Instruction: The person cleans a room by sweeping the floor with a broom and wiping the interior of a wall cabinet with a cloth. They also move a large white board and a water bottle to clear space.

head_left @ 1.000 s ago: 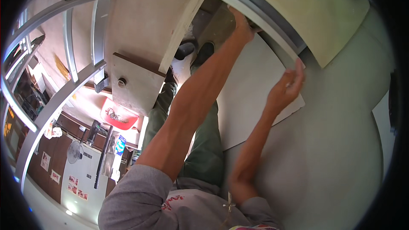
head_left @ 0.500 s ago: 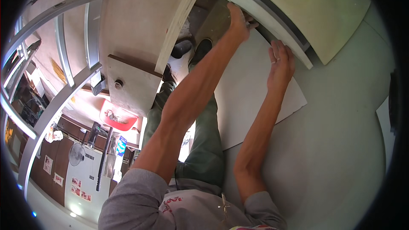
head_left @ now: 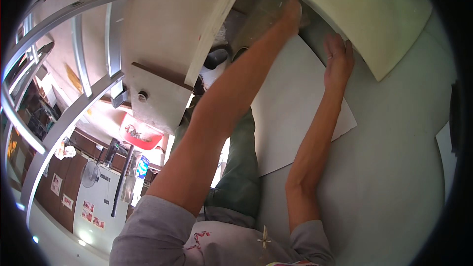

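My left hand (head_left: 291, 16) reaches far ahead to the lower edge of a cream panel (head_left: 379, 15). It is smeared by motion and its fingers are mostly hidden. Farther right, my right hand (head_left: 338, 61) is open beside the same edge, its fingers stretched and the thumb apart. Whether either hand touches the panel I cannot tell. Beneath my forearms a pale flat board (head_left: 295, 108) lies over a grey-green surface (head_left: 389, 133).
On the left stands a metal ladder (head_left: 81, 103). Near it are a small cabinet door (head_left: 155, 96) with a round knob, a red basin (head_left: 140, 135) holding small items, and a fan (head_left: 90, 173). A dark shoe (head_left: 216, 59) shows below.
The white strip and dark gap along the panel's lower edge no longer show. Both hands have moved slightly right and farther away; my left hand is now blurred.
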### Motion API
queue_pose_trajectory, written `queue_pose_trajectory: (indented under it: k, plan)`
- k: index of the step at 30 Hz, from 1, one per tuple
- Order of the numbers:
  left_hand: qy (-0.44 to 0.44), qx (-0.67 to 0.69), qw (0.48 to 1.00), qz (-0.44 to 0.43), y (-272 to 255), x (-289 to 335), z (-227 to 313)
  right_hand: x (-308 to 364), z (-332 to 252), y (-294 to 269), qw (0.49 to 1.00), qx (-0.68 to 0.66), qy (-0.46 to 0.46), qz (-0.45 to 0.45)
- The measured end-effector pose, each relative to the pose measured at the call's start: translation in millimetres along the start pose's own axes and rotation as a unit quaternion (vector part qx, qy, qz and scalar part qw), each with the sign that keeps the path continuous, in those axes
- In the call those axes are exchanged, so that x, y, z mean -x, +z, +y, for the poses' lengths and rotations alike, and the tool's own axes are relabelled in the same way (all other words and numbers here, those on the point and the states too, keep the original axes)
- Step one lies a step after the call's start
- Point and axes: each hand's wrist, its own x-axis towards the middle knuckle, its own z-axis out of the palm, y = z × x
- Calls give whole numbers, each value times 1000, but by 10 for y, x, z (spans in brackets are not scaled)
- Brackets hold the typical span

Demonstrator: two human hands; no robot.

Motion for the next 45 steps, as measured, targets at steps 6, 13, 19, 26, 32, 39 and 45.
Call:
queue_pose_trajectory:
  k: [6, 13, 19, 26, 32, 39, 45]
  plan:
    - [-19, -219, 975, -15, -861, 845, -1020, 240, 538, -424, 995, 30, 78, 53]
    - [-117, -271, 955, 29, -2359, 1890, -2238, 953, 1308, -283, 976, 161, 147, -6]
    - [-114, -151, 981, 40, -2895, 2973, -1696, 1679, 2217, -124, 943, 288, 135, -93]
    - [-49, -209, 969, 122, -3978, 3953, -1623, 2920, 2567, 815, 925, 292, 69, -233]
    - [166, -460, 849, 201, -4805, 4331, -1058, 3682, 2901, 1404, 948, 219, 175, -151]
    - [457, -492, 692, 266, -4923, 3937, 234, 3864, 3577, 1347, 920, 136, 343, -131]
    - [401, -580, 676, 214, -4948, 3652, 517, 4073, 3446, 1695, 935, 159, 308, -78]
